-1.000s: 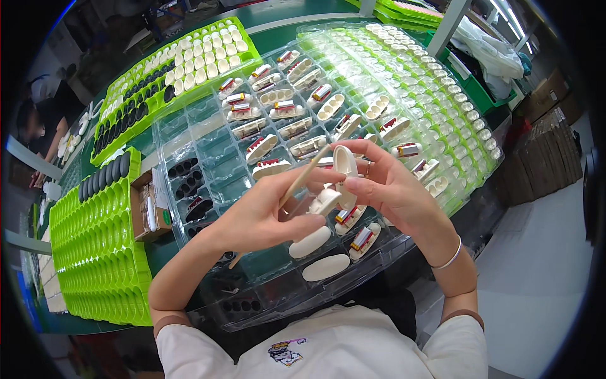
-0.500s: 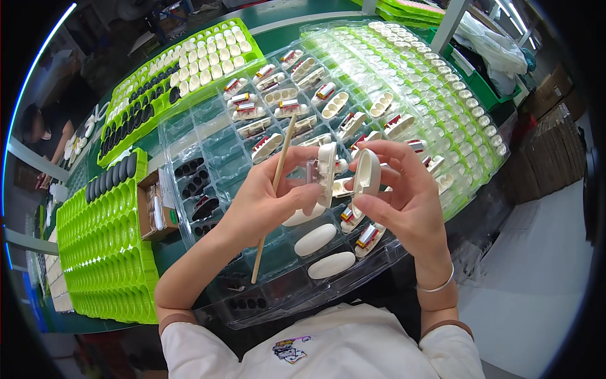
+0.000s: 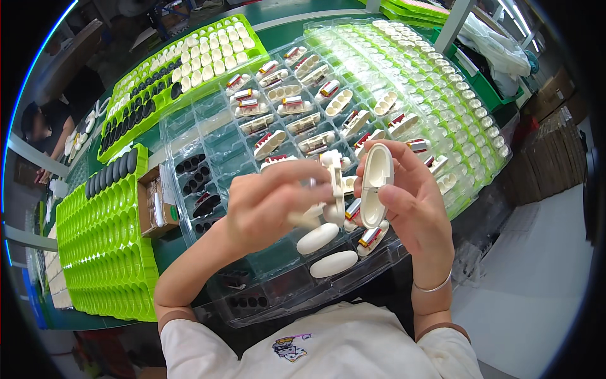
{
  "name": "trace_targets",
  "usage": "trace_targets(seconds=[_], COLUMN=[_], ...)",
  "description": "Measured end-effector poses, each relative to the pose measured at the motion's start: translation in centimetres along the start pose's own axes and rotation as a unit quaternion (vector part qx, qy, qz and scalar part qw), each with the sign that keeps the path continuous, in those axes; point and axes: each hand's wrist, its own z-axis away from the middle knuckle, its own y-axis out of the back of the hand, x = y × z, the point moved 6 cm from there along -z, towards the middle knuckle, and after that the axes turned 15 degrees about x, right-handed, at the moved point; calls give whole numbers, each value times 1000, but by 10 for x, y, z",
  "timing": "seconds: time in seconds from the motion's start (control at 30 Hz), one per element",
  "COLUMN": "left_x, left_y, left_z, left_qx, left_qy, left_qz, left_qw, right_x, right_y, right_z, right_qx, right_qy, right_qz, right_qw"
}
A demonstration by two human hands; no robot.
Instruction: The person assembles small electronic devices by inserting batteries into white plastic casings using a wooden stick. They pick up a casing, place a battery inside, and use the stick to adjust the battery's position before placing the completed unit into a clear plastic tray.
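My left hand (image 3: 271, 202) is blurred by motion, its fingers closed at a white plastic insert (image 3: 334, 189) held on end. A pale, smeared stick tip (image 3: 304, 220) shows under these fingers; the rest of the stick cannot be made out. Across from it, my right hand (image 3: 413, 205) grips a hollow white oval shell (image 3: 377, 183) between thumb and fingers, its inside turned towards the left hand. Below both hands, closed white oval cases (image 3: 317, 239) lie in a clear compartment tray (image 3: 265, 265). A white half with a red-and-silver part (image 3: 370, 237) sits beside them.
Further tray compartments hold white pieces (image 3: 293, 104) and black pieces (image 3: 197, 183). Green trays (image 3: 101, 252) stand at left, with a small cardboard box (image 3: 154, 211) alongside. Stacked clear and green trays (image 3: 429, 107) fill the right. Another person's arm (image 3: 60, 142) shows at far left.
The wooden stick, upright in my left hand before, has swung and now shows only as a blurred tip. My right hand has tilted the shell, showing more of its hollow inside.
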Motion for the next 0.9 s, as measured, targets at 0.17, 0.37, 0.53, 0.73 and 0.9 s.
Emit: trace_targets(seconds=[0.17, 0.37, 0.53, 0.73, 0.9], left_x=[19, 22, 25, 30, 31], left_y=[2, 1, -1, -1, -1], left_z=[5, 10, 9, 7, 10], left_qx=[-37, 0, -6, -56, -45], left_qy=[-135, -180, -201, -210, -216], left_qz=[-67, -53, -63, -68, -64], left_qw=[988, 982, 977, 974, 973], right_x=[-2, -2, 3, 4, 8], right_y=[-5, -10, -8, -14, -15], right_z=[2, 4, 3, 3, 2], right_qx=[-29, -19, -40, -48, -48], right_qy=[41, 44, 51, 51, 46], right_qz=[72, 90, 110, 128, 125], right_qw=[996, 995, 992, 989, 990])
